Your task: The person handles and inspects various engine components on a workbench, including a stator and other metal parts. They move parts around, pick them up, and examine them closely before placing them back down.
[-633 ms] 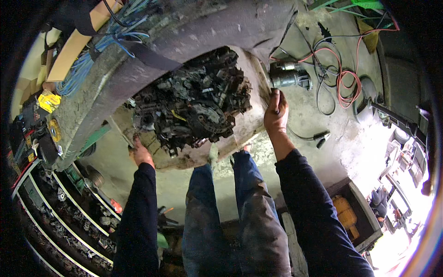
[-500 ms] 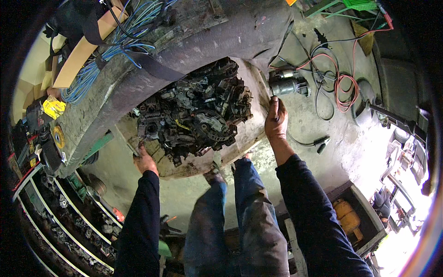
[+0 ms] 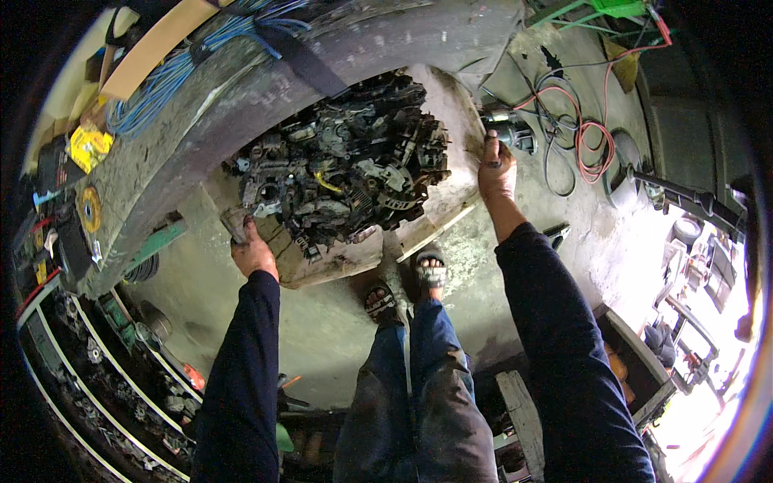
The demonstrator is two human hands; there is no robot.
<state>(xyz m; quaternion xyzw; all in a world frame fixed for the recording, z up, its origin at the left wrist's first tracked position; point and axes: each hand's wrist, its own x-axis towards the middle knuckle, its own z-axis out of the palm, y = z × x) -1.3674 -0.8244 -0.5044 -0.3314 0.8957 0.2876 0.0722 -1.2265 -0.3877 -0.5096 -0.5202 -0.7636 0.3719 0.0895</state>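
Observation:
A heap of dark, greasy engine parts lies on a pale, dirty board in front of my feet. My left hand is closed on the board's near left corner, thumb on top. At the right edge, my right hand is closed on the board, its thumb pointing away from me; the fingers underneath are mostly hidden. Just beyond that hand, a metal cylindrical motor rests on the floor, partly covered by the hand. The far side of the parts is hidden under the workbench's overhanging edge.
A grey, worn workbench curves across the top, bearing blue cables and a yellow packet. Red and black cables coil on the floor at right. Racks of metal parts stand lower left, a wooden crate lower right.
The board with the engine parts has shifted away from me and slightly right, with both hands still on it. Both my sandalled feet now show more fully behind it.

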